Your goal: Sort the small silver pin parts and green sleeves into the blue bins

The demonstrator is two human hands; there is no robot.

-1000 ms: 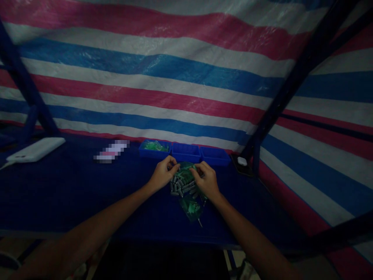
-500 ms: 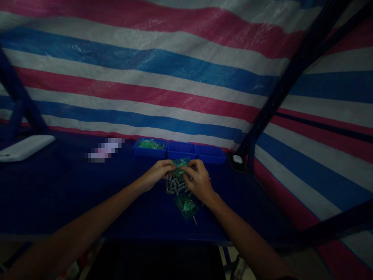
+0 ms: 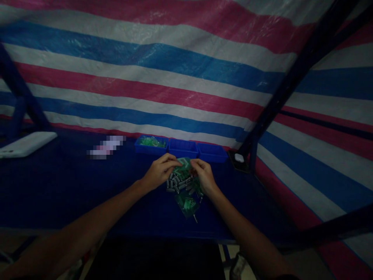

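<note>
A small green plastic bag (image 3: 183,163) with pale pieces inside is stretched between my two hands. My left hand (image 3: 161,171) pinches its left side, thumb against fingers. On the bag's right edge, my right hand (image 3: 204,175) closes thumb and fingertips. Beneath lies a heap of short silvery cylinders (image 3: 177,182) on the dark blue table (image 3: 122,210). A second green bag (image 3: 185,204) with light pieces in it rests nearer to me, and a thin metal pin (image 3: 195,218) lies at its lower corner.
Behind the hands stand three blue trays in a row; the left tray (image 3: 140,149) holds green bags. A white device (image 3: 29,144) lies at far left, with a blurred-out item (image 3: 106,147) beside it. A small white case (image 3: 239,158) sits right, near the dark frame post (image 3: 253,149).
My left hand has shifted up and right along the bag, its fingers now over the top. My right thumb has drawn back to the bag's right edge, exposing more of the bag.
</note>
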